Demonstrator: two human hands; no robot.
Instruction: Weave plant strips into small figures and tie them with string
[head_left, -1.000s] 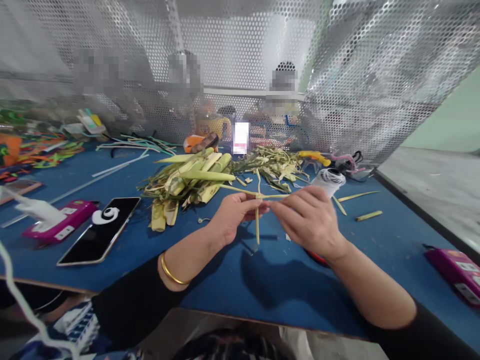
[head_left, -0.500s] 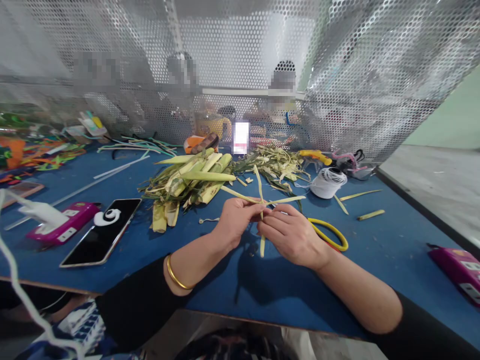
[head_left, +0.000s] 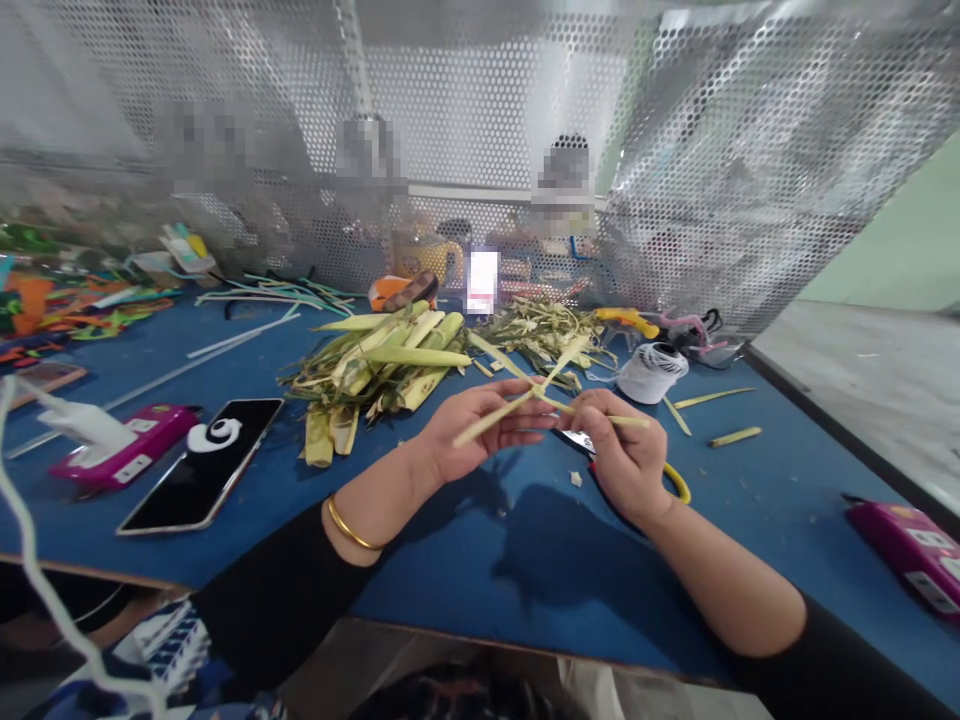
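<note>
A cross of pale green husk strips [head_left: 538, 391], crossed and knotted at its centre, is held up above the blue table. My right hand [head_left: 628, 455] pinches the arm of the cross that points right. My left hand [head_left: 480, 428] lies behind the centre and the lower left arm, its fingers stretched out and apart; whether it presses on the strips I cannot tell. Below my right hand lie scissors, their yellow handle [head_left: 681, 484] partly covered by it. A small pale scrap [head_left: 576, 479] rests on the table beneath the cross.
A pile of green husks [head_left: 405, 360] and shredded leaves [head_left: 551, 325] lie behind my hands. A white thread spool [head_left: 651, 375] stands right, near loose strips [head_left: 735, 437]. At left are a phone [head_left: 202, 465] and a magenta power strip [head_left: 124, 450]. A perforated metal screen [head_left: 480, 110] rises behind.
The cross has turned and tilted, with its strips pointing other ways. My left fingers have spread from a pinch. My right hand has moved right, from the centre out along one arm.
</note>
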